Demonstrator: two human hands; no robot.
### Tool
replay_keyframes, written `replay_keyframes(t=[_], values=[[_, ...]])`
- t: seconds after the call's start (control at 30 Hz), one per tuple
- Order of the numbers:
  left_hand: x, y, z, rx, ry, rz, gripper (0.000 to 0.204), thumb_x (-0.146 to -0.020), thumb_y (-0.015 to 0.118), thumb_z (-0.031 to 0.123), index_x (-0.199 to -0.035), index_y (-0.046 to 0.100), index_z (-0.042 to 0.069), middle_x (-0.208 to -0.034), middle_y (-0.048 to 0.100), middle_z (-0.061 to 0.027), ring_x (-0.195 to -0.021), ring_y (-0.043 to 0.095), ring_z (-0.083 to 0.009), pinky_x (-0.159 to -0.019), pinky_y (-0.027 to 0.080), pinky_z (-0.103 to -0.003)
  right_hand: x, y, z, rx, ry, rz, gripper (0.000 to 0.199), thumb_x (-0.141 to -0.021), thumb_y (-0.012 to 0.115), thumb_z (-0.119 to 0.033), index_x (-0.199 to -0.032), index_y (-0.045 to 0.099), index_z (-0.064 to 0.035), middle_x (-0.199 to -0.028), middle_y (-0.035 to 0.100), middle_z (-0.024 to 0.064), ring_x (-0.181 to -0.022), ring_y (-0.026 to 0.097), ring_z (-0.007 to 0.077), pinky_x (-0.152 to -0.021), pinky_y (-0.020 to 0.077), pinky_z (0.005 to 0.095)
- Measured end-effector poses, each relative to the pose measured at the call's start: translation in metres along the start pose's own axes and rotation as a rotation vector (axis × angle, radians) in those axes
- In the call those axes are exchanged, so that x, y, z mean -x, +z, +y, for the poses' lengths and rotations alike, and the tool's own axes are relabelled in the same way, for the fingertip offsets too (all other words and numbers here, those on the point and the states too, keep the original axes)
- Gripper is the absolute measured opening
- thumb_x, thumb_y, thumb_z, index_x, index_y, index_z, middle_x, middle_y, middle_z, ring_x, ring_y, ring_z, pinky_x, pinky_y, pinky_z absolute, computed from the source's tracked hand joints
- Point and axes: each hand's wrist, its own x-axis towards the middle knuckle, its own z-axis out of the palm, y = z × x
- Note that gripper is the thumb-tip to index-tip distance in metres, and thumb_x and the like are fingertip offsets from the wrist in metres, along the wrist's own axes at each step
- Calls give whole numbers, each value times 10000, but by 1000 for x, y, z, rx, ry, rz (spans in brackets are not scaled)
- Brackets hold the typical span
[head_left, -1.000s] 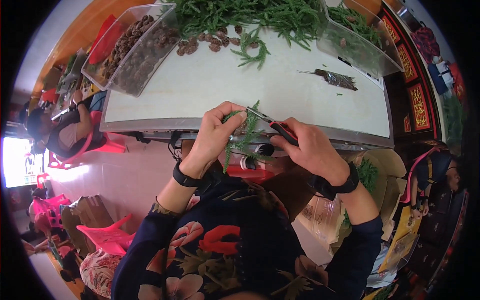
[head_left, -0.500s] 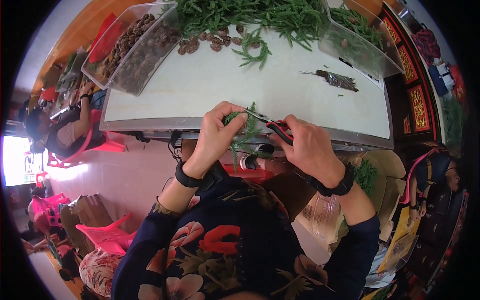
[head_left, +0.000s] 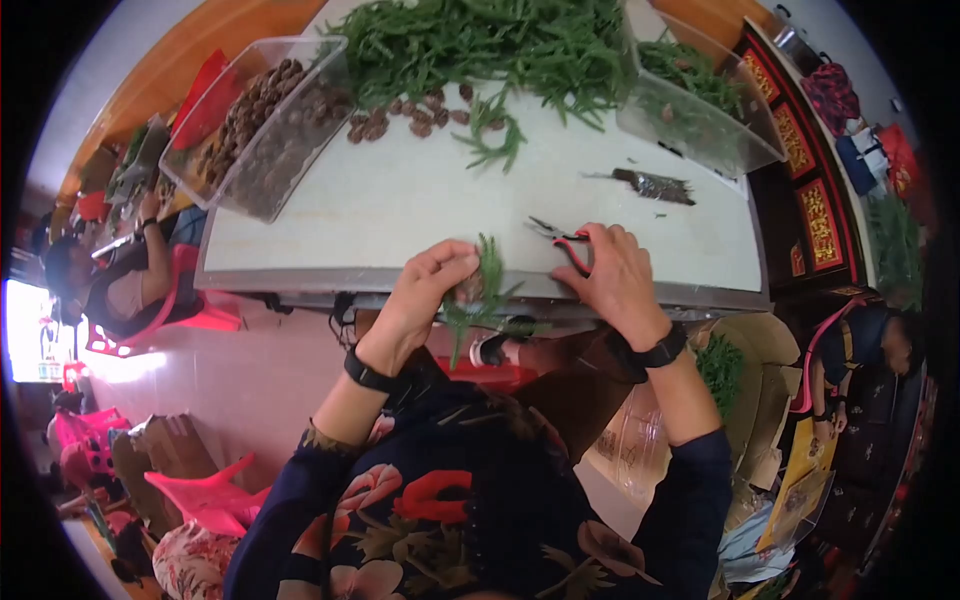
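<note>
Left hand (head_left: pixel 428 292) is pinching a sprig (head_left: pixel 488 272), fingers clamped on it. Right hand (head_left: pixel 615 280) is holding pliers (head_left: pixel 558 236) over the bench (head_left: pixel 400 205), fingers likewise clamped on them

Pliers with red-and-black handles (head_left: pixel 572 262): drawn away from the green needled sprig (head_left: pixel 488 268) they had been touching – now well apart from it, handles spread wider.
Right hand (head_left: pixel 618 278): moved off with them, farther from the left hand (head_left: pixel 430 287).
Brown pine cone (head_left: pixel 468 287): showing more plainly – against the sprig, below the left fingers (head_left: pixel 462 262).
</note>
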Motion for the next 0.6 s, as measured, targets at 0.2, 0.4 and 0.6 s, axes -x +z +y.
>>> replay_keyframes(t=[0.2, 0.4, 0.6], values=[[6, 6, -1, 45, -54, -39, 215, -923, 612, 99, -1125, 601, 25, -814, 615, 13, -692, 527, -49, -600, 409, -192, -9, 15, 6, 11, -3, 164, 555, -697, 810, -344, -1144, 585, -103, -1023, 552, 119, -977, 523, 337, -774, 415, 435], [10, 4, -8, 36, -55, -182, 289, -918, 605, 76, -1194, 544, 17, -892, 640, 9, -770, 588, -61, -678, 462, -188, -5, 2, -14, 54, -133, 402, 521, -718, 800, -314, -1142, 601, -86, -1011, 572, 121, -963, 547, 331, -778, 434, 412], [16, 26, -3, -49, -21, -209, 388, -880, 639, 8, -1244, 504, 8, -818, 601, 18, -734, 552, -50, -653, 426, -187, 18, -9, -59, -965, 5, -214, 254, -857, 720, -166, -1007, 639, 23, -825, 648, 46, -751, 594, 89, -665, 472, 252]])
